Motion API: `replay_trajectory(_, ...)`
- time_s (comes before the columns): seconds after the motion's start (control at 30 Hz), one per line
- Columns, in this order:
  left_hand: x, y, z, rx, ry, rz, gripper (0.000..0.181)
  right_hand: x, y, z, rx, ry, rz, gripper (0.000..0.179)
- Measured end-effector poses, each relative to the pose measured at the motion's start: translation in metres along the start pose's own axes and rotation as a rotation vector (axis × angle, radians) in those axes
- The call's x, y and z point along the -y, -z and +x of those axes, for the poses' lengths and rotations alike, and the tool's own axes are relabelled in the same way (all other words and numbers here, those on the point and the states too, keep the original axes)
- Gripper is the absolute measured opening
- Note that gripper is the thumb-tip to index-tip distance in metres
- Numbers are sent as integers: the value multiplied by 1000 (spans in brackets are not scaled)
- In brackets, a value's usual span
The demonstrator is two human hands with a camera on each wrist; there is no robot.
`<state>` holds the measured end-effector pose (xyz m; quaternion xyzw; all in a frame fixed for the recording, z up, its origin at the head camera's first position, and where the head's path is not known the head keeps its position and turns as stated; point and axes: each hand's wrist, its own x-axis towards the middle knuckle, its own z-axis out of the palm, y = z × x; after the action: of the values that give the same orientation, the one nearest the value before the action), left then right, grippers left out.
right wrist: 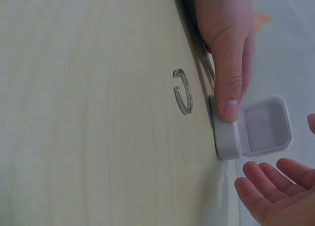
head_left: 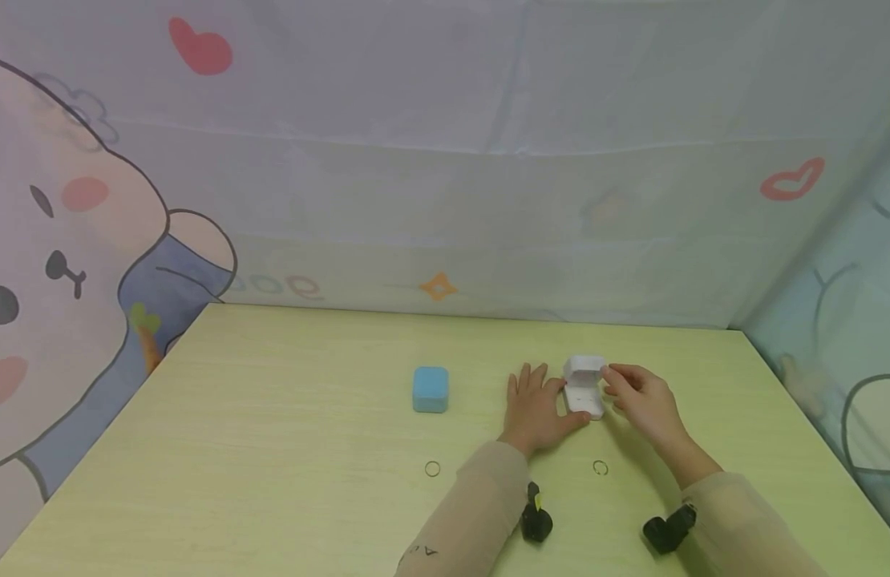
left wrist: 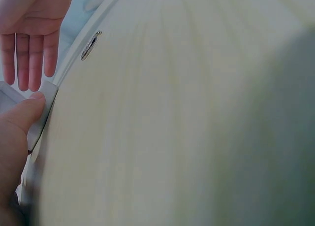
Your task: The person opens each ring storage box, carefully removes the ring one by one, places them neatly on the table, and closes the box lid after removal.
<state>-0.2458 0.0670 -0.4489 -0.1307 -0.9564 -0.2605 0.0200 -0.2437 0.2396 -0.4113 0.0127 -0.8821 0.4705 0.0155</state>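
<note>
A white ring box stands on the table with its lid raised, and its pale inside shows in the right wrist view. My left hand holds the box's base from the left, the thumb over its front edge. At the right side of the lid is my right hand, fingers fairly straight; whether a fingertip touches the lid cannot be told. In front of the box lies a silver ring with a gap in its band. Another thin ring lies farther left on the table.
A closed light-blue box stands to the left of my left hand. The pale wood-grain table ends at a printed cloth behind. Another cloth hangs along the right side.
</note>
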Motion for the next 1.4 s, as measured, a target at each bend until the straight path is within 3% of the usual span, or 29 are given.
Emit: replay_trajectory(1.4,1,-2,2,10,10,3,63,-1,-7,21,64,-37,49,77)
